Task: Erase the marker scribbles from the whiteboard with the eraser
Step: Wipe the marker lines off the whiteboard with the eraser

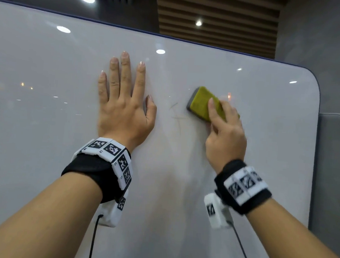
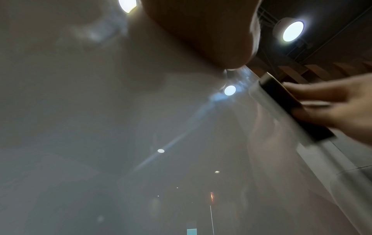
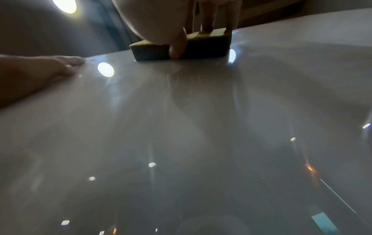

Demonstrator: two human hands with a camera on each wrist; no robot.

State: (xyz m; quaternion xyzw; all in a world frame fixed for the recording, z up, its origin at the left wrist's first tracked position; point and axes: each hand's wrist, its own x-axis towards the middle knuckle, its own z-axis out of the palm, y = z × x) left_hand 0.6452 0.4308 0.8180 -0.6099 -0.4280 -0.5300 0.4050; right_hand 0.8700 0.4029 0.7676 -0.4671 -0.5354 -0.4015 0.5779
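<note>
Eraser [image 1: 204, 103] lies on the whiteboard [image 1: 48, 62], grasped by right hand [image 1: 224, 133] fingers [image 1: 212, 109]; left hand [image 1: 124, 109] flat, released.

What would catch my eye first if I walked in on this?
Probably the yellow-green eraser, gripped by the right hand and pressed against the whiteboard. Next, the left hand laid flat on the board beside it, and between the two, faint marker scribbles not yet wiped away.
</note>
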